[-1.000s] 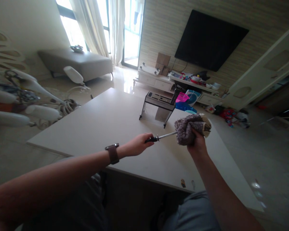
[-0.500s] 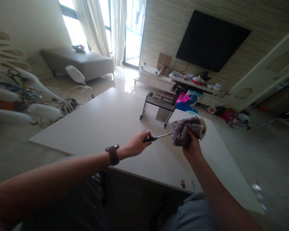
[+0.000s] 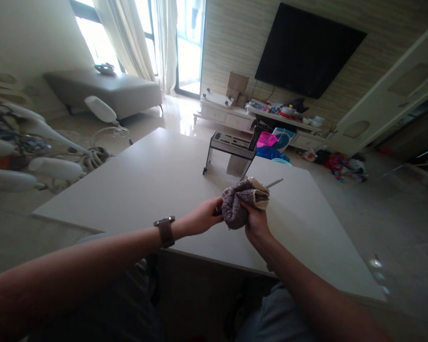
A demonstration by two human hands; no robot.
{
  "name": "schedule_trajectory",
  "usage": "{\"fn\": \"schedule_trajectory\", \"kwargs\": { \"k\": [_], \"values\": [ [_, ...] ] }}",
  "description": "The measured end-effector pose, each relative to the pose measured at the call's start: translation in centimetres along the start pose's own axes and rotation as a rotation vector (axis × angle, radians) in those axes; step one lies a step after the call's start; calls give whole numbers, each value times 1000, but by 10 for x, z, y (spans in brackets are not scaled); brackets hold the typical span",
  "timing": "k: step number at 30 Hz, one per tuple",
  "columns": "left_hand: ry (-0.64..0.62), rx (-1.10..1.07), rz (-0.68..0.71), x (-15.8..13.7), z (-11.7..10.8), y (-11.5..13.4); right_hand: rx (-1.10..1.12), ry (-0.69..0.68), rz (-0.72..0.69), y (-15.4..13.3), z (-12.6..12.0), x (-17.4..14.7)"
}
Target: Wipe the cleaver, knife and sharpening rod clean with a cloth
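My left hand (image 3: 209, 210), with a watch (image 3: 165, 231) on its wrist, is closed around the black handle of a sharpening steel (image 3: 275, 182). A folded grey-brown towel (image 3: 235, 209) is wrapped around the steel's rod, gripped by my right hand (image 3: 257, 222). Only the rod's tip sticks out past the towel's cream-lined far end; the towel hides the rest. Close behind stands a knife block (image 3: 231, 140) with a dark slotted top and clear sides. A black-handled item (image 3: 255, 137) is in its right end.
Both hands are above a large white table (image 3: 139, 175). White bottle-like pieces with hoses (image 3: 103, 110) are at the left. Beyond the table are a grey bench (image 3: 128, 90), a TV cabinet (image 3: 235, 118) with clutter, a pink basket (image 3: 267, 139) and a wall-mounted television (image 3: 306, 47).
The towel in my right hand has slid left along the rod, up against the handle. The rod's tip now shows beyond it. My left hand still holds the handle.
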State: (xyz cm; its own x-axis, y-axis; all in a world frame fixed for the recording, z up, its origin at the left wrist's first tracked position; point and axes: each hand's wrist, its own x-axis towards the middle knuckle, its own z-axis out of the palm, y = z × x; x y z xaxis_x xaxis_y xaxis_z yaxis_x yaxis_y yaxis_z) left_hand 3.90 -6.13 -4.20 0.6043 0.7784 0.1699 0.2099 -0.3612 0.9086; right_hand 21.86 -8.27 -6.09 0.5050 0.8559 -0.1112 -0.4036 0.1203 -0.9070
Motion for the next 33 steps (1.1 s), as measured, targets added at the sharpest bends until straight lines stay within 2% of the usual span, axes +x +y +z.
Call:
{"fn": "schedule_trajectory", "kwargs": {
  "k": [6, 9, 14, 19, 22, 27, 33],
  "values": [
    [-45, -19, -17, 0, -3, -1, 5, -27, -51, -6, 3, 2],
    [-38, 37, -45, 1, -4, 0, 11, -34, -84, -11, -1, 11],
    [-38, 147, -110, -1, -9, 4, 43, 13, -131, -27, -15, 39],
    [-60, 162, -144, -4, -14, 6, 97, 73, -147, -46, -34, 67],
    [-68, 163, -131, -4, -16, 6, 103, 50, -148, -55, -44, 76],
    [-79, 179, -140, -3, -17, 4, 118, 31, -140, -62, -45, 75],
    [-18, 215, -100, -4, -17, 1, 105, -13, -144, -60, -40, 67]
  ]
}}
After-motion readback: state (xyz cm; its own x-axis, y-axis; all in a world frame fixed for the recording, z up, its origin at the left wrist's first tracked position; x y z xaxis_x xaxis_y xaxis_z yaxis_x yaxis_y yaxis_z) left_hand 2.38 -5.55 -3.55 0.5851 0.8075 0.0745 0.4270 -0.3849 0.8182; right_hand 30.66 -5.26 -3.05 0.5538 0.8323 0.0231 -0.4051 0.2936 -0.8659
